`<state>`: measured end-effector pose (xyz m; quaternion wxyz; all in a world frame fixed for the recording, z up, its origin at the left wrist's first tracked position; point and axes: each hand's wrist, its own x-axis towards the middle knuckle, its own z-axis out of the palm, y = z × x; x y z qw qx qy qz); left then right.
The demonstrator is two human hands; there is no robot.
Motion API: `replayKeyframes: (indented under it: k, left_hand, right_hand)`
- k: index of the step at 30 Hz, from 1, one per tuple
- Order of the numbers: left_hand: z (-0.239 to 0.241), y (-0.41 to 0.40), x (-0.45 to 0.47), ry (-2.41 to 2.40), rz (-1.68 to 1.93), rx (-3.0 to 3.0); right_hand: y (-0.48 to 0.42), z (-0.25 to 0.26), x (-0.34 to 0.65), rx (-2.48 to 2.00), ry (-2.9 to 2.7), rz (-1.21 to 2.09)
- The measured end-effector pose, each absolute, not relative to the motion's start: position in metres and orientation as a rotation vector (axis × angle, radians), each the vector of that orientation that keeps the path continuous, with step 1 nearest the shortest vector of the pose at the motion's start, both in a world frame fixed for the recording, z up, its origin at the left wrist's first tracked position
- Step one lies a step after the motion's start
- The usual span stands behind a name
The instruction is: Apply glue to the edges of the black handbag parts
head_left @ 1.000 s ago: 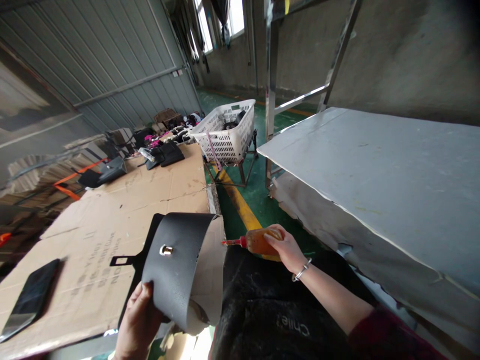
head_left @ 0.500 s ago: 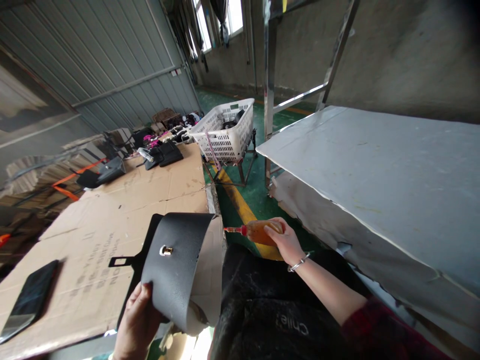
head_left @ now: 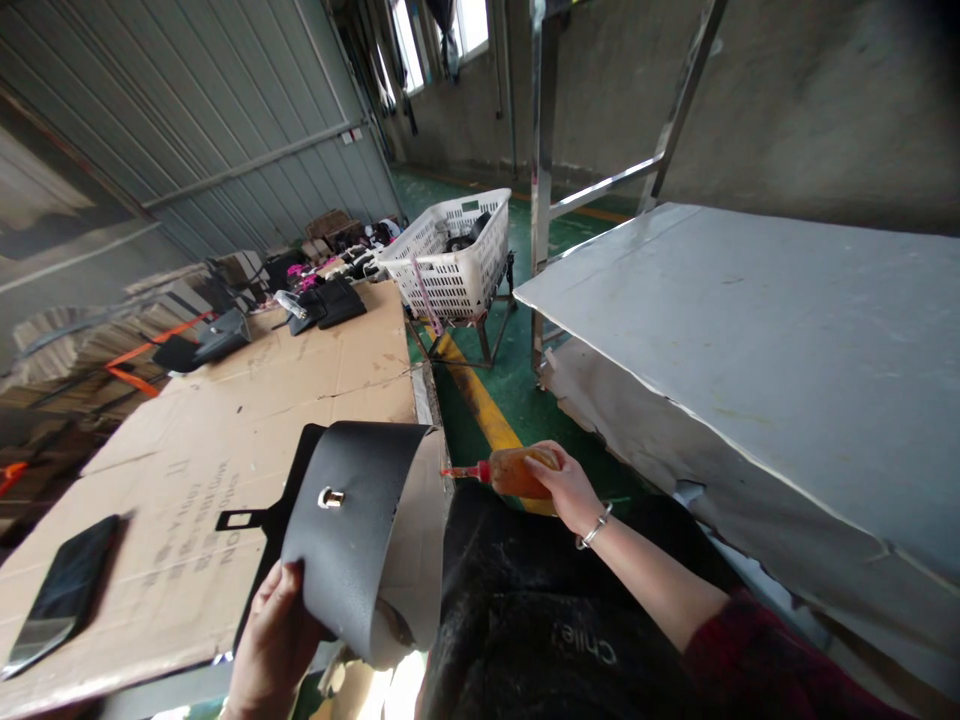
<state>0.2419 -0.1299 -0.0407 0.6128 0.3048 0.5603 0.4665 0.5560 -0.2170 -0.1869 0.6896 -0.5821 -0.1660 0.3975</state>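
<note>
My left hand [head_left: 271, 640] grips the lower edge of a curved black leather bag flap [head_left: 351, 520] with a small metal clasp [head_left: 331, 497]; its pale lining faces right. The flap is held upright at the near edge of the cardboard-covered table [head_left: 225, 440]. My right hand [head_left: 568, 487] is wrapped around an amber glue bottle [head_left: 517, 470] with a red nozzle. The nozzle tip points left and sits at the flap's right edge. A bracelet is on my right wrist.
A flat black leather piece [head_left: 56, 595] lies at the table's left. More black bag parts [head_left: 322, 303] sit at the far end. A white plastic basket [head_left: 450, 258] stands on a frame beyond. A grey board-covered bench [head_left: 750, 330] fills the right side. The floor is green with a yellow stripe [head_left: 480, 400].
My right hand and the glue bottle shifted slightly left, bringing the nozzle closer to the flap's edge. My left hand kept the flap still.
</note>
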Motion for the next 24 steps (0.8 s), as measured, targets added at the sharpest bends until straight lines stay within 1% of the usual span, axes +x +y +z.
replayKeyframes:
  k: [9, 17, 20, 24]
  left_hand:
    - [-0.042, -0.132, 0.24, 1.242, 1.055, 0.769]
    - [-0.046, -0.127, 0.235, 1.209, 1.052, 0.751]
    - [-0.047, -0.127, 0.235, 1.21, 1.05, 0.749]
    - [-0.046, -0.127, 0.238, 1.203, 1.053, 0.765]
  right_hand:
    - [-0.249, -0.198, 0.536, -1.185, -0.412, 1.116]
    - [-0.272, -0.179, 0.526, -1.172, -0.512, 1.234]
    - [-0.271, -0.175, 0.529, -1.227, -0.527, 1.184]
    - [-0.26, -0.18, 0.543, -1.355, -0.465, 0.93]
